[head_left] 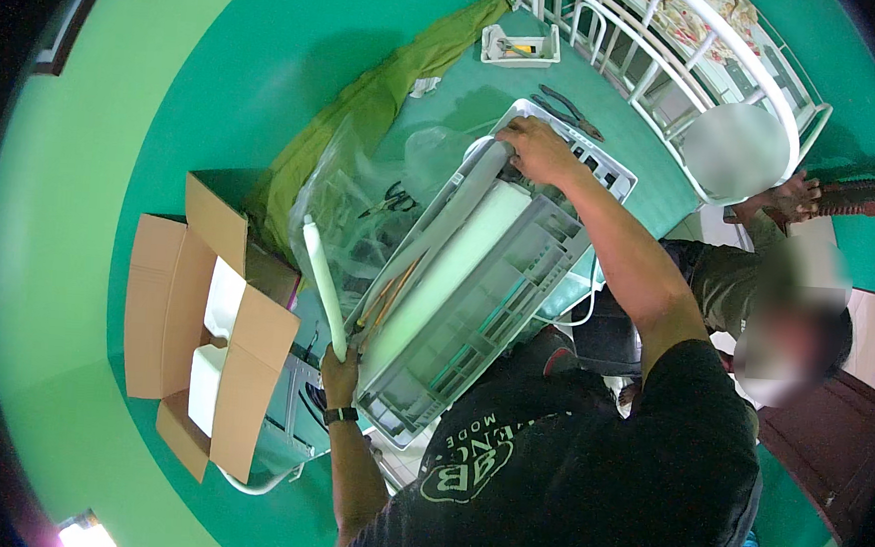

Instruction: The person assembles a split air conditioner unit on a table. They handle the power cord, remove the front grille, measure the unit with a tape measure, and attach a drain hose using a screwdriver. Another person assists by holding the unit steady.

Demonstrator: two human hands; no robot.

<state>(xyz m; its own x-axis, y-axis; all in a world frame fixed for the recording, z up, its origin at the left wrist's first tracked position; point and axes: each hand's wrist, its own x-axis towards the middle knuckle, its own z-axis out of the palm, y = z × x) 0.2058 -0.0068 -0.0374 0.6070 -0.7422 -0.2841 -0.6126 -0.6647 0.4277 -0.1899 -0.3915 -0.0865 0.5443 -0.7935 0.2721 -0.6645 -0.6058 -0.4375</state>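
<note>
The grey, open back of an air conditioner indoor unit (501,302) lies slanted before me, its long body running from lower left to upper right. At its lower left end, my left hand (339,376) is closed around the base of a white foam-covered pipe (325,289) that sticks up and away. Thin copper pipes (388,296) show beside that hand along the unit. My right hand (540,151) is at the far upper end, fingers bent over the end of a grey wrapped pipe (454,202); its fingertips are partly hidden.
An open cardboard box (255,383) with white foam inside stands at left. Clear plastic wrap (337,192) and scissors (392,201) lie beyond the unit. Pliers (569,114) and a white tool tray (520,46) lie farther back. White metal railing (651,66) and other people are at right.
</note>
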